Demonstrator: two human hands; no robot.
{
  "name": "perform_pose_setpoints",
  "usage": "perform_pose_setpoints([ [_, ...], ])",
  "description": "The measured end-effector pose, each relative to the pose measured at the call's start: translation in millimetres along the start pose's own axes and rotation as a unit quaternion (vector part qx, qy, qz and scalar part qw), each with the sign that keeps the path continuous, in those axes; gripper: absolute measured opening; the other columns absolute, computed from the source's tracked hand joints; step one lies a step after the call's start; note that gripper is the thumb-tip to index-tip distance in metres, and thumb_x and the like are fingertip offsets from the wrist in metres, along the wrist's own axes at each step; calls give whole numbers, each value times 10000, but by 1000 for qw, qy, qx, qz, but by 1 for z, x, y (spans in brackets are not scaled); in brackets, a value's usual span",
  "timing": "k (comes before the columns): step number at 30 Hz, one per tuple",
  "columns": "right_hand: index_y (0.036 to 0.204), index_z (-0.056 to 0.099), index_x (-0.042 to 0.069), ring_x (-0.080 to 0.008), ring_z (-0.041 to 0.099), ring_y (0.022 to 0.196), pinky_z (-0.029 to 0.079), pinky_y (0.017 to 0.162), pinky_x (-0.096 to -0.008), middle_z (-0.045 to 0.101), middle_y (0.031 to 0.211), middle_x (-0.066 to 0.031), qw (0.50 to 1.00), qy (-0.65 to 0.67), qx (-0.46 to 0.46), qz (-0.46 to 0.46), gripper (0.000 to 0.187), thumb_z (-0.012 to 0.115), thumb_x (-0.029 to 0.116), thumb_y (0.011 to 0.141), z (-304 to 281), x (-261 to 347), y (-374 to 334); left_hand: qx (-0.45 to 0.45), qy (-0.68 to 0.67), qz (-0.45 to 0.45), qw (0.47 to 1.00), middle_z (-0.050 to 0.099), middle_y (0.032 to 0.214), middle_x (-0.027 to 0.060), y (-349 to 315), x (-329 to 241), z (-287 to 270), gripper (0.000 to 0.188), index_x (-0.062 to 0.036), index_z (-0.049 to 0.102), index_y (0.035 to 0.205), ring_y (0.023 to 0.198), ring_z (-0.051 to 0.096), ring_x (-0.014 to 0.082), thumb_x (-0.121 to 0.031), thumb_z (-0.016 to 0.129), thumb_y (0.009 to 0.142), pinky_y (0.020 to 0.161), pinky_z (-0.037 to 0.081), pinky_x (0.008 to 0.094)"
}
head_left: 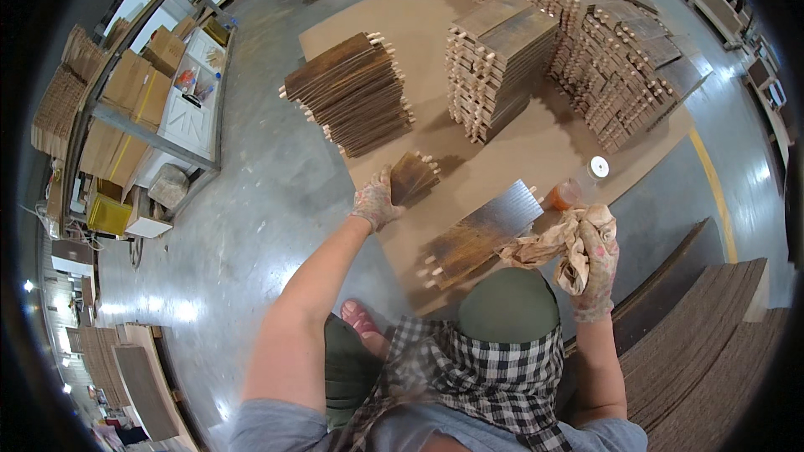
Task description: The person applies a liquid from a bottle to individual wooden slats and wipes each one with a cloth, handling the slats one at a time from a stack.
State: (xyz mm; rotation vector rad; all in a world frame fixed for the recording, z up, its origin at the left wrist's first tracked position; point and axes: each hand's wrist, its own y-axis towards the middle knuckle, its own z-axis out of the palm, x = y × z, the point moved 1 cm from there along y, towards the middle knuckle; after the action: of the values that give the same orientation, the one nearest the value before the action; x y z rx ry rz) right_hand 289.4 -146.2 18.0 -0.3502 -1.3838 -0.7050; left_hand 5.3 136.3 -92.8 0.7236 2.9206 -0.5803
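Clutching one bunched cloth [576,238] in closed right fingers [605,263], gripping dark pegged wood [412,180], piece count unclear, with curled left fingers [382,187]. Apparently wiping, probably calling next for drawing the cloth along one glossy board [487,228], lying just left of the right fingers. Counting also one orange jar [564,194] just beyond those, one fanned stack [350,92] beyond the left fingers.
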Motion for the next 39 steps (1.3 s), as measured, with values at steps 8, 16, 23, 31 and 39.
perform_pose_setpoints([
  [8, 1176, 596, 15, -107, 620, 955, 529, 810, -267, 632, 1102, -53, 977, 167, -61, 116, 201, 531, 72, 994, -10, 12, -5, -59, 43, -12, 997, 463, 1471, 211, -9, -23, -32, 1159, -67, 258, 1558, 1355, 463, 366, -487, 850, 654, 1092, 427, 435],
  [16, 1184, 612, -24, -186, 647, 1002, 542, 860, -304, 650, 1122, -106, 992, -93, -67, -58, 251, 592, 54, 946, -18, 19, -13, -173, -628, 423, 630, 579, 1177, 94, -174, -143, -220, 231, -32, 571, 1179, 1080, 569, 180, -140, 582, 975, 970, 451, 314],
  [23, 1221, 593, -38, -192, 645, 1048, 538, 910, -323, 647, 1188, -117, 993, 115, -26, 15, 278, 554, 126, 1000, 19, 33, -19, 113, -742, 529, 396, 576, 1126, 110, -316, -162, -242, 242, -47, 555, 1173, 1041, 577, 193, -206, 545, 990, 920, 468, 314],
  [31, 1187, 607, -47, -245, 645, 1088, 548, 937, -361, 612, 1250, -167, 992, 109, -38, 49, 227, 527, 66, 1008, 34, 40, -25, 96, -749, 533, 382, 571, 1151, 116, -329, -154, -237, 294, -52, 529, 1212, 1056, 578, 200, -244, 538, 988, 920, 475, 331],
  [39, 1271, 571, -36, -192, 634, 1087, 539, 934, -326, 618, 1229, -129, 993, 110, -10, 33, 294, 547, 60, 995, 34, 33, -21, 71, -752, 544, 366, 565, 1177, 123, -324, -140, -230, 347, -58, 502, 1251, 1071, 580, 207, -281, 530, 986, 920, 482, 348],
])
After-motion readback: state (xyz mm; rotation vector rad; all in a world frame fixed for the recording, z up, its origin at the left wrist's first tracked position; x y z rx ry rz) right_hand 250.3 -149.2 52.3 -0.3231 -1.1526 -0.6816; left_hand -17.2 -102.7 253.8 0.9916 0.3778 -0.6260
